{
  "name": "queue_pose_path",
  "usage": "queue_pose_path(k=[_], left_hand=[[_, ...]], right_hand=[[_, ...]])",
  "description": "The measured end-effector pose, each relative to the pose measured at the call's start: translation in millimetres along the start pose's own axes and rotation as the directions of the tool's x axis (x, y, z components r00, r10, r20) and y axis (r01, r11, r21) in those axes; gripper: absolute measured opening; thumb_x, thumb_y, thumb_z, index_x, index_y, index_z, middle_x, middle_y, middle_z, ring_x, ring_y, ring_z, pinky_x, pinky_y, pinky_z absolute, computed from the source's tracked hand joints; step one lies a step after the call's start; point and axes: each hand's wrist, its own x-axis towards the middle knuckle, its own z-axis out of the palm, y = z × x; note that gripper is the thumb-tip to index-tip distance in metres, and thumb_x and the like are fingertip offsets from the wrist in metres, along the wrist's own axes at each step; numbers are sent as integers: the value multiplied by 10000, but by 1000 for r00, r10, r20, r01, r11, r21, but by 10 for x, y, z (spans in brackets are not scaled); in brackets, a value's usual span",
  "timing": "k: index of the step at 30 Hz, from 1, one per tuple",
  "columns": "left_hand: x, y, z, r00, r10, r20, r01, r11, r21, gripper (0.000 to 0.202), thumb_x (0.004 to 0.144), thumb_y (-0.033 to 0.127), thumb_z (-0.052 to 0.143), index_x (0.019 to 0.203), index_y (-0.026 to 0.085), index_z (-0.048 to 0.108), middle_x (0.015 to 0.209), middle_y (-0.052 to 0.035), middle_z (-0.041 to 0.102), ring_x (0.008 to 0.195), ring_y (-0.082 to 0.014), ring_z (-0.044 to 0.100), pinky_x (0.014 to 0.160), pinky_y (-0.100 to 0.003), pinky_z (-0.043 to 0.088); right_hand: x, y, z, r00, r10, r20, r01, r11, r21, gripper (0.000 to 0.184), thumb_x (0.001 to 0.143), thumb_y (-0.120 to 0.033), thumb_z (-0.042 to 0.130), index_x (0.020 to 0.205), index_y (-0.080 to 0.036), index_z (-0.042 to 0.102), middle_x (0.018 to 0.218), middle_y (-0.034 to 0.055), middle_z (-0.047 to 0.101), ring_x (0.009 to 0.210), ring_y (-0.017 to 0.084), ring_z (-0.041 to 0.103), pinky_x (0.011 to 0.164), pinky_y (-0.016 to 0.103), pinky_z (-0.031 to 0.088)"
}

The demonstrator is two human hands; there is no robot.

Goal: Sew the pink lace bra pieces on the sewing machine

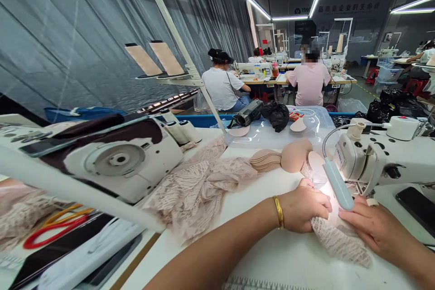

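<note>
My left hand [306,204], with a gold bracelet at the wrist, is closed on a piece of beige lace fabric [341,242]. Part of the lace hangs toward me over the white table. Under the lamp, a pale cup-shaped piece [329,199] lies between my hands, brightly lit. My right hand [377,226] rests on the right edge of the work, fingers stretched out flat beside the needle area of the sewing machine [360,158]. The lamp head [338,186] partly hides the needle area and the work.
Stacked beige cups [265,160] and a rounded cup [295,156] lie behind my hands. Crumpled lace [200,181] spreads leftward. A second machine [118,158] and thread cones [166,58] stand left. A phone [416,210] lies right. Several people sit at machines farther back.
</note>
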Motion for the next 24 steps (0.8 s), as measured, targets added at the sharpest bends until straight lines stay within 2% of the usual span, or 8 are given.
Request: queue_pose_path(k=[5,8,13,18,21,24], left_hand=[[7,-6,-12,999,-33,29,30,996,88,172,748,77,697,693,178,569,1007,6,761,875,-194,648,785,-389,297],[10,-3,-14,997,-49,52,41,987,158,153,769,64,677,743,191,595,953,25,754,868,-185,634,805,-396,307],[24,-11,17,999,-40,24,32,968,249,155,744,57,658,733,193,584,797,35,702,785,-175,590,829,-414,305],[50,-12,93,1000,4,-4,-2,933,360,200,676,-2,624,706,184,554,738,23,650,717,-163,531,845,-413,302],[56,-8,174,997,49,-62,-18,903,429,214,722,-29,602,721,181,561,747,16,635,708,-159,508,861,-425,307],[65,3,266,989,69,-134,4,874,486,202,824,-8,592,761,184,586,769,9,627,721,-160,495,872,-434,331]], right_hand=[[45,-108,-83,992,-103,79,97,992,77,309,1038,-137,483,1237,-290,663,1159,48,745,990,219,646,801,331,512],[63,-146,-99,989,-136,54,130,986,108,310,1040,-122,449,1198,-267,672,1096,62,749,955,221,645,783,338,501],[36,-126,-72,992,-117,37,115,991,68,253,1050,-139,444,1154,-253,645,1061,52,734,914,219,635,727,327,469],[5,-69,-32,998,-66,21,66,998,10,318,1040,-110,412,1225,-257,626,954,29,712,817,200,615,682,310,453],[-4,-27,-35,1000,-19,-10,19,1000,-25,345,1019,-110,424,1198,-281,665,926,25,724,812,206,634,681,308,472],[-26,28,-36,1000,21,-1,-21,999,-49,318,1008,-133,446,1101,-298,702,946,26,742,843,215,661,705,315,505]])
